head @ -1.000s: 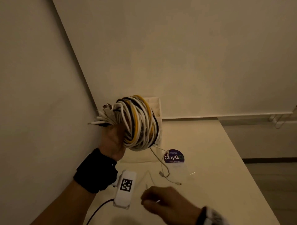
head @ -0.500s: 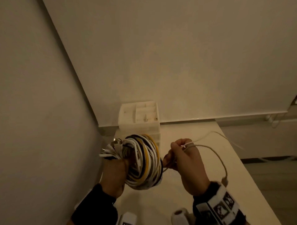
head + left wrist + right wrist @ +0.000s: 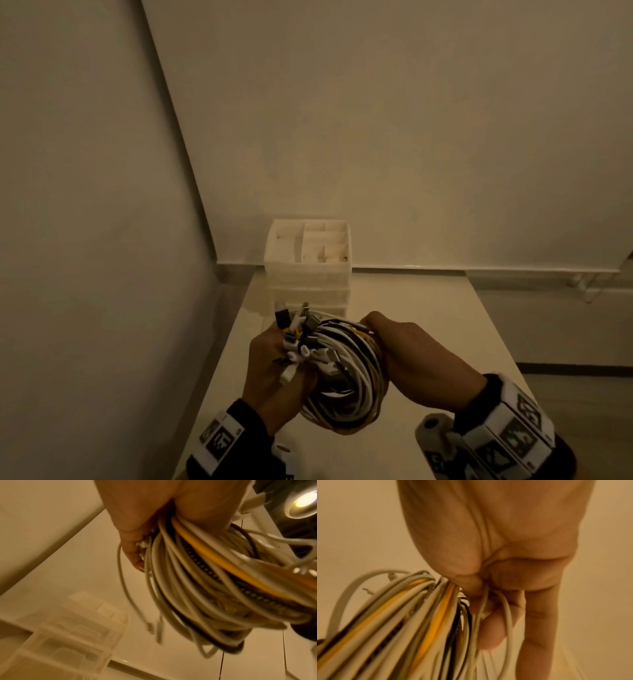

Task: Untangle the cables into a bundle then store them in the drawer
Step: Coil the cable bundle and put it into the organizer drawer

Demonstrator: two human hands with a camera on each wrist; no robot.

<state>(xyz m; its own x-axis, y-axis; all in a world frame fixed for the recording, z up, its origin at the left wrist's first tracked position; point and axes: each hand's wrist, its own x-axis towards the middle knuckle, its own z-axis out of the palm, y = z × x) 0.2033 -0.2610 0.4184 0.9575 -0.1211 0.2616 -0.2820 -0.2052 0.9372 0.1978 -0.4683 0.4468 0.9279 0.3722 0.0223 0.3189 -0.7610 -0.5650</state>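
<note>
A coiled bundle of white, yellow and black cables (image 3: 346, 377) hangs above the table between both hands. My left hand (image 3: 274, 370) grips its left side, with the plug ends (image 3: 298, 329) sticking up past the fingers. My right hand (image 3: 411, 353) grips the coil's right side, fingers curled round the strands (image 3: 447, 608). In the left wrist view the coil (image 3: 205, 581) loops under the palm and two loose plug ends (image 3: 154, 628) dangle. The white drawer unit (image 3: 308, 267) stands behind the hands against the back wall, its drawers closed as far as I can see.
The cream table (image 3: 428, 315) runs from the back wall toward me, a wall close on its left. The drawer unit's top tray (image 3: 322, 240) has open dividers. Right of the table the floor (image 3: 582, 394) drops away. A ceiling lamp (image 3: 305, 503) glares in the left wrist view.
My right hand rose from the table with a loose white cable, brought it to the coil, and now grips the coil's right side. The bundle sank lower, toward me.
</note>
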